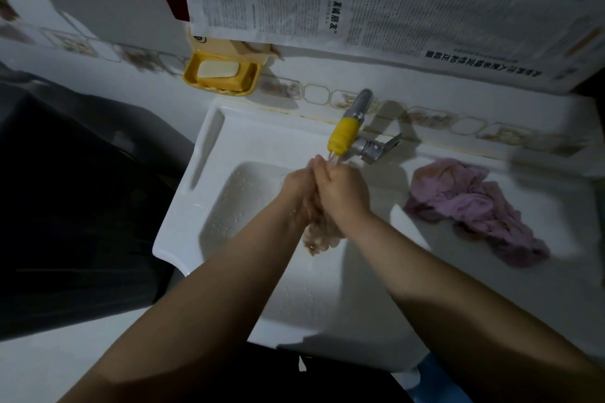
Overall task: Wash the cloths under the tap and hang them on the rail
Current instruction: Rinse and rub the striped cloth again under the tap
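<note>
Under the metal tap with a yellow rubber nozzle (342, 136), both hands meet over the white ceramic sink basin (209, 147), water running from the nozzle onto the fingertips. Left hand (299, 185) and right hand (342, 190) are pressed together, fingers curled around a small wet beige cloth (319, 235); the cloth's bunched lower end hangs out below the palms, on the side of the hands away from the tap. Exact finger positions between the palms cannot be told, hands blurred. A crumpled pink cloth (474, 206) lies in a heap on the basin's flat white ledge, right of the tap and well apart from the hands, untouched. Left of the tap, on the wall above the basin's back corner, a yellow plastic soap dish (221, 73) holds a pale bar of soap (217, 69). Above the tap, printed newspaper sheets (360, 0) cover the wall. Water droplets speckle the basin floor left of the hands.
</note>
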A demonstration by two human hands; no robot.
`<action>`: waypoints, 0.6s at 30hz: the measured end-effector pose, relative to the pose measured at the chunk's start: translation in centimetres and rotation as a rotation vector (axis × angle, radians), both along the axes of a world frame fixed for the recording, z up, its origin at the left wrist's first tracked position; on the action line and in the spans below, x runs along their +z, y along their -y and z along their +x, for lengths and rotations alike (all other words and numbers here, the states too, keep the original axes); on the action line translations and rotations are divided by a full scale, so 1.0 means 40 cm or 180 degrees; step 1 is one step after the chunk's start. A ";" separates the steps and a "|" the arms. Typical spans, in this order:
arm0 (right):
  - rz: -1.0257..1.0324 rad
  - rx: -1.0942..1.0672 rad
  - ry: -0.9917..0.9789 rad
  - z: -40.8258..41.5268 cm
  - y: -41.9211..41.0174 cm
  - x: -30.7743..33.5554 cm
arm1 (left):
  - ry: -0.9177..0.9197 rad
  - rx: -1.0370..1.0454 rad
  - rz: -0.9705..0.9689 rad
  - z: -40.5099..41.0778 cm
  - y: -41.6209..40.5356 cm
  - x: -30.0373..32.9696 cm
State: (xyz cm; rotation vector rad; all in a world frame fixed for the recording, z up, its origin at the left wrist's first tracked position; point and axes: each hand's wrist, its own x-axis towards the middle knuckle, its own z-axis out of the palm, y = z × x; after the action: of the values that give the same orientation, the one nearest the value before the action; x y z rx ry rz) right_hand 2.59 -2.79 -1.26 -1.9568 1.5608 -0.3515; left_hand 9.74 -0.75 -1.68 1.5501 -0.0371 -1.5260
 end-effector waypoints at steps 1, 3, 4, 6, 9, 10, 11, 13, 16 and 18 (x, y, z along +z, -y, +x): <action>0.0011 -0.0036 -0.0191 -0.014 0.023 -0.001 | -0.0044 -0.0243 0.0092 -0.002 -0.004 -0.001; 0.0308 -0.0027 -0.0346 -0.044 0.074 -0.010 | -0.0041 -0.0554 0.0184 0.008 -0.005 -0.015; 0.0426 0.0075 -0.0098 -0.055 0.084 -0.009 | -0.0050 -0.0611 0.0176 0.022 -0.002 -0.020; 0.0798 0.0430 0.0575 -0.067 0.085 -0.010 | -0.0193 -0.0623 0.0067 0.064 -0.002 -0.022; 0.1188 0.0974 0.0577 -0.091 0.062 0.009 | -0.0418 -0.0781 -0.0130 0.119 -0.015 -0.002; 0.1259 0.1019 0.0397 -0.101 0.060 0.008 | -0.0231 -0.1063 -0.0214 0.132 -0.021 0.003; 0.1287 0.0975 0.0265 -0.109 0.059 0.017 | 0.0070 -0.1420 -0.0328 0.140 -0.028 0.010; 0.1207 0.0761 0.0391 -0.111 0.062 0.026 | 0.0578 -0.2090 -0.0534 0.145 -0.037 0.026; 0.1095 0.0383 0.0771 -0.093 0.073 0.024 | 0.1056 -0.2460 -0.0753 0.147 -0.039 0.029; 0.1107 -0.0055 0.0980 -0.081 0.084 0.030 | 0.1298 -0.2085 -0.0922 0.143 -0.032 0.017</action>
State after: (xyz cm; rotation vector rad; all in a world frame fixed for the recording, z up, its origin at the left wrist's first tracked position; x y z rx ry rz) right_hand -0.64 -6.15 -0.04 -1.5430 1.3386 -0.3436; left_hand 15.46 0.52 -1.00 1.6639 -1.0393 -1.5550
